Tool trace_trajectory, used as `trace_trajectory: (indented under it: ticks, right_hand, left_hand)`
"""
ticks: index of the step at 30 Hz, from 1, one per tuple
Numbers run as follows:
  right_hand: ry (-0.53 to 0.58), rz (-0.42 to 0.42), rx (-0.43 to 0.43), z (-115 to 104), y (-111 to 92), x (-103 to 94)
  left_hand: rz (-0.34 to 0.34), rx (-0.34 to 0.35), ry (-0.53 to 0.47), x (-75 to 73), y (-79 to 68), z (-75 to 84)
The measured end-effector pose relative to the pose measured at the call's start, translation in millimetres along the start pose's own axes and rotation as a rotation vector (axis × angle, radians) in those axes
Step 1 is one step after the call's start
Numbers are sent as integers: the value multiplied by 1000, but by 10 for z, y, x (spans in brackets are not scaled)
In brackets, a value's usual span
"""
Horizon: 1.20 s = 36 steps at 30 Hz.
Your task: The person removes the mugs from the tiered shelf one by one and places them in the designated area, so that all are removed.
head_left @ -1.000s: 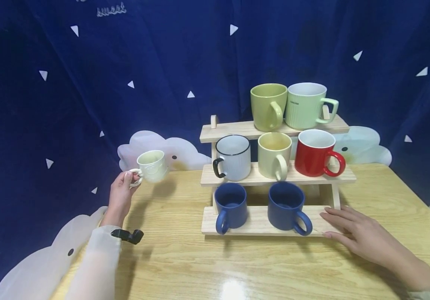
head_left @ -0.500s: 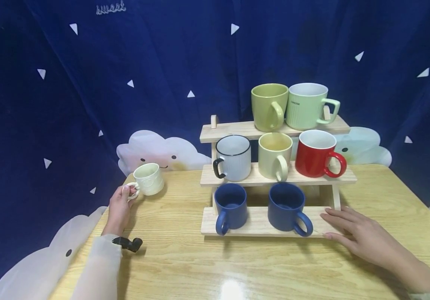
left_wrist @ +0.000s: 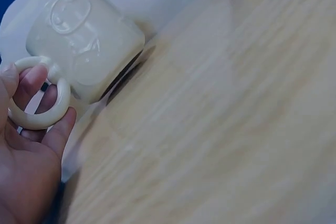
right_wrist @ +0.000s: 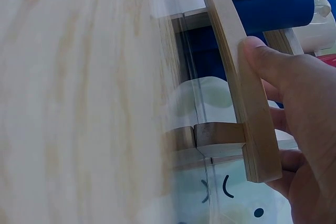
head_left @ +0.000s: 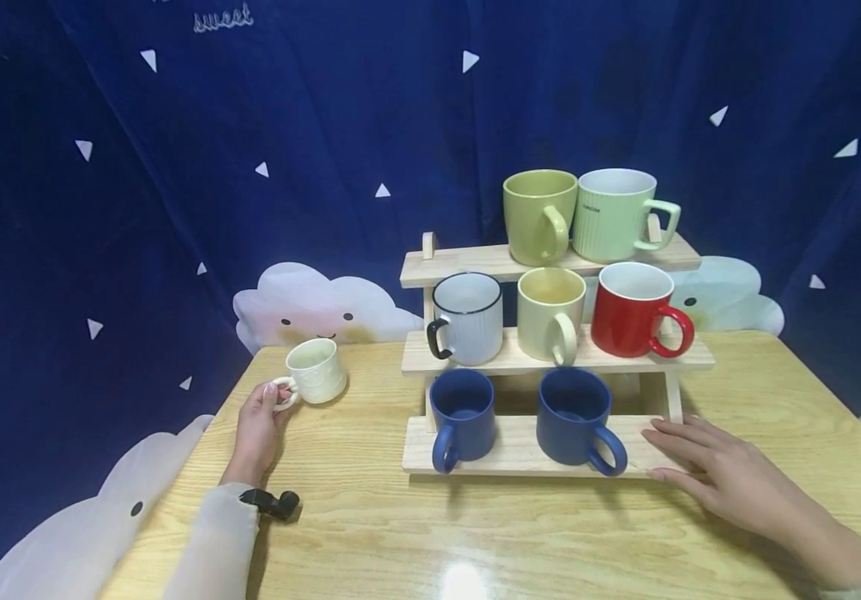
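Observation:
At the table's left, my left hand (head_left: 259, 429) pinches the ring handle of a cream mug (head_left: 317, 372) with raised patterning. The left wrist view shows thumb and fingers on the handle, and the mug (left_wrist: 86, 43) upright at the tabletop; whether its base touches the wood I cannot tell. My right hand (head_left: 730, 475) rests on the right end of the lowest board of a wooden three-tier rack (head_left: 516, 467). In the right wrist view, the thumb (right_wrist: 255, 48) touches that board's front edge, with the other fingers partly hidden behind the board (right_wrist: 239, 77).
Two blue mugs (head_left: 574, 417) stand on the lowest tier. White black-rimmed (head_left: 475, 329), pale yellow (head_left: 538, 325) and red (head_left: 628, 321) mugs fill the middle. Olive (head_left: 528, 221) and mint (head_left: 610, 221) mugs stand on top. A blue curtain (head_left: 370, 100) hangs behind the table (head_left: 370, 517).
My left hand has lowered the cream mug from above the table to the tabletop, then shifted slightly right with it. The right hand and rack have stayed in place.

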State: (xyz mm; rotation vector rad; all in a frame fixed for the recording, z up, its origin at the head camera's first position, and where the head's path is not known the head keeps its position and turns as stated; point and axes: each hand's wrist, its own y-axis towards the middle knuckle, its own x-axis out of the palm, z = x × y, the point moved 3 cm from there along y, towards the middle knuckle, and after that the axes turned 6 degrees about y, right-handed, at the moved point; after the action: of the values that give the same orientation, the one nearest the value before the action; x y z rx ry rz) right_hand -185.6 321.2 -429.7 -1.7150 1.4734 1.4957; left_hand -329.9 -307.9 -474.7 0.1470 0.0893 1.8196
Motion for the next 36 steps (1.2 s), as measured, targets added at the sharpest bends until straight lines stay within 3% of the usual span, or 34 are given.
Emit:
trace_trajectory:
  ticks: [7,16,25,30,36]
  right_hand:
    - [-2,23,-21,3,-13,23]
    - [-10,27,-18,7,-24,8]
    - [-8,18,-20,-6,-11,10]
    - [-1,25,-30,-11,-19,12]
    - [2,23,-24,-8,-17,15]
  left_hand:
    - [-41,-16,-21,201,-87,-34]
    - [-98,-24,40,357,-118,-20]
    - [-125,-94,270,378,-161,83]
    - [-170,-93,256,452,-196,140]
    - [-158,-78,223,574,-180,68]
